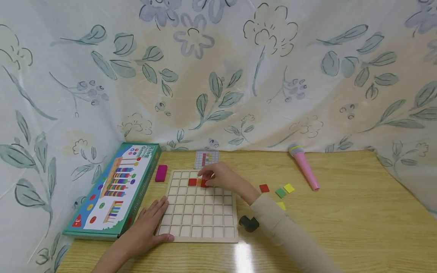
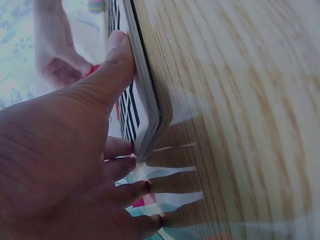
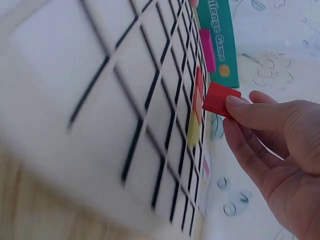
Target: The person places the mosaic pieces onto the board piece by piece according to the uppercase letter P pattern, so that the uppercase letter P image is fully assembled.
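A pale wooden grid board [image 1: 194,220] lies on the table. My left hand [image 1: 146,225] rests along its left side near the front corner, fingers spread and thumb [image 2: 116,55] at the front edge. Over the board's far rows, my right hand [image 1: 223,177] pinches a red square tile [image 3: 219,100] between thumb and fingertips. Close behind that tile in the right wrist view, a red tile [image 3: 198,82] and a yellow tile [image 3: 193,130] sit on the board. From the head view, a red tile [image 1: 192,182] shows left of an orange one [image 1: 199,182], partly hidden by my held tile.
A patterned card [image 1: 211,157] lies behind the board. To the left are a magenta block [image 1: 161,173] and a game box [image 1: 116,185]. Loose red [image 1: 264,188], green [image 1: 280,192] and yellow [image 1: 289,188] tiles, a black object [image 1: 249,223] and a pink toy microphone [image 1: 306,168] lie right.
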Tool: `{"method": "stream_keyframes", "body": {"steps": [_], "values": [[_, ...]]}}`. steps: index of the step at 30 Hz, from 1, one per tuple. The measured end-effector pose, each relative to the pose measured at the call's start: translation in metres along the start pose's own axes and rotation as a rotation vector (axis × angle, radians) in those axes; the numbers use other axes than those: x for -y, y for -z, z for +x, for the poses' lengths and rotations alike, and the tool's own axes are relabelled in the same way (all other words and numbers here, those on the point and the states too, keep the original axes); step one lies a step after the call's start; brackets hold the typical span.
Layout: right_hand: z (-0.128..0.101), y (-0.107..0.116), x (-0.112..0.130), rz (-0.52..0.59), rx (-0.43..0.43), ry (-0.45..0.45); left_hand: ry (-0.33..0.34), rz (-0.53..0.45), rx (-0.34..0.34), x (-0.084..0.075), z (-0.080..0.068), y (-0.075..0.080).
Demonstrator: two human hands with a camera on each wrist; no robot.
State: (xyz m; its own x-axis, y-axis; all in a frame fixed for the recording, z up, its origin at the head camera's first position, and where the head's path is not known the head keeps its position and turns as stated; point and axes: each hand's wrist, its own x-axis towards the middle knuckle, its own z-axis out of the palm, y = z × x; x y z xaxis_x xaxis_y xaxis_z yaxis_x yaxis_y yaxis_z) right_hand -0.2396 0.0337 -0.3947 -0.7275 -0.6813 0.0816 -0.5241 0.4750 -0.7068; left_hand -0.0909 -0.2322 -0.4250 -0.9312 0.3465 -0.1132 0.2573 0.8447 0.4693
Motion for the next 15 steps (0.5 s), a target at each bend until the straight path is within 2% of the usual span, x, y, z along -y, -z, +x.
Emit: {"method": "stream_keyframes", "body": {"steps": [7, 11, 15], "values": [[0.019, -0.024, 0.01, 0.087, 0.008, -0.005, -0.008, 0.003, -0.005, 0.002, 0.0, 0.0], [0.024, -0.035, 0.014, 0.065, 0.011, -0.009, -0.019, -0.007, -0.015, 0.002, 0.0, -0.001], [0.026, -0.042, 0.016, 0.03, -0.008, -0.05, -0.012, -0.016, -0.01, 0.001, 0.0, 0.0]]}}
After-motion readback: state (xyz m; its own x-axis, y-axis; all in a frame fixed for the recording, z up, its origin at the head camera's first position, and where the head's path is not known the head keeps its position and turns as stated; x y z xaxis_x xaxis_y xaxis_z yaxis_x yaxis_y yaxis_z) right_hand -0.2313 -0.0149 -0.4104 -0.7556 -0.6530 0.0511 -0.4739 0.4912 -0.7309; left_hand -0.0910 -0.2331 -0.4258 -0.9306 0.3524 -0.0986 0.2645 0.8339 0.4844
